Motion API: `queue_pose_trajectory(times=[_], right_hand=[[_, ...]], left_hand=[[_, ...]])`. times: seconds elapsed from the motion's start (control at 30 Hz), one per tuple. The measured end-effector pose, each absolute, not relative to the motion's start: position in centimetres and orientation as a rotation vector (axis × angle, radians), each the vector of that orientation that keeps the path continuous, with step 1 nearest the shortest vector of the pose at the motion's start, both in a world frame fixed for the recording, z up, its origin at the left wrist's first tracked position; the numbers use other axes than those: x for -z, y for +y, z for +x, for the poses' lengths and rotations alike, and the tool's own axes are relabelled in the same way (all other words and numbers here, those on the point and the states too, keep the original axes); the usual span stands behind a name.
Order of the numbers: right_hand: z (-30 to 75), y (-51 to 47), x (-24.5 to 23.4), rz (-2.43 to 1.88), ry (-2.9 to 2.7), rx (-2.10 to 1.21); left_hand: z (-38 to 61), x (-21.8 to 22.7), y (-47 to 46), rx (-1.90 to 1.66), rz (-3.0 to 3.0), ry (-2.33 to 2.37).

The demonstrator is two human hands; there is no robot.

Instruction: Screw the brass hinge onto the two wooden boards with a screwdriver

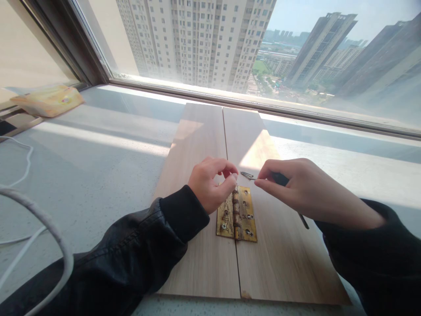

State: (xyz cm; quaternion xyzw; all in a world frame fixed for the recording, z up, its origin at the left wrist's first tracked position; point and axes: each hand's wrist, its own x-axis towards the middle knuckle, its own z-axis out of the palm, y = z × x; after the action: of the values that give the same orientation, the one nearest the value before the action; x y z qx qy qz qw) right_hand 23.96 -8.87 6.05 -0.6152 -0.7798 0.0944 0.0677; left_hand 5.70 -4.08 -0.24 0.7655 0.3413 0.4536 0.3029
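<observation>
Two light wooden boards (pixel 204 145) lie side by side on a grey sill, joined by a brass hinge (pixel 237 213) with screws in its leaves. My left hand (pixel 210 183) is pinched closed just above the hinge's top left corner; what its fingertips hold is too small to make out. My right hand (pixel 301 189) is closed around a dark-handled screwdriver (pixel 279 178), whose thin metal tip (pixel 247 175) points left toward my left fingertips. The tool's other end pokes out below my wrist. Both arms wear black sleeves.
The grey stone sill (pixel 98 166) runs under a large window (pixel 230 48) overlooking tall buildings. A yellow packet (pixel 49 100) lies at the far left. White cables (pixel 39 219) loop along the left edge. The boards' near edge sits close to me.
</observation>
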Motion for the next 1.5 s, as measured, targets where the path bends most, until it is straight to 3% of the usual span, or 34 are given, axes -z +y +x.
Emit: queue_pose_trajectory(times=[0.33, 0.57, 0.73, 0.93, 1.2, 1.5], right_hand=[[25.0, -7.3, -3.1, -1.874, -2.245, -0.245], [24.4, -8.6, -6.0, -1.785, -1.887, -0.081], [22.0, -10.5, -7.3, -1.520, -1.446, -0.153], [20.4, -11.0, -4.5, -1.089, -1.775, -0.035], [20.7, -10.6, -2.6, -0.909, -1.880, -0.103], [21.7, -10.8, -3.3, -0.951, -2.062, -0.019]], left_hand=[[5.6, 0.3, -4.1, -1.206, 2.035, 0.909], [5.8, 0.6, -4.0, -1.190, 2.047, 0.913], [5.7, 0.5, -4.1, -1.178, 2.021, 0.933], [5.6, 0.3, -4.4, -1.156, 2.011, 0.942], [5.6, 0.1, -4.3, -1.151, 2.019, 0.923], [5.6, 0.6, -4.5, -0.986, 2.158, 0.361]])
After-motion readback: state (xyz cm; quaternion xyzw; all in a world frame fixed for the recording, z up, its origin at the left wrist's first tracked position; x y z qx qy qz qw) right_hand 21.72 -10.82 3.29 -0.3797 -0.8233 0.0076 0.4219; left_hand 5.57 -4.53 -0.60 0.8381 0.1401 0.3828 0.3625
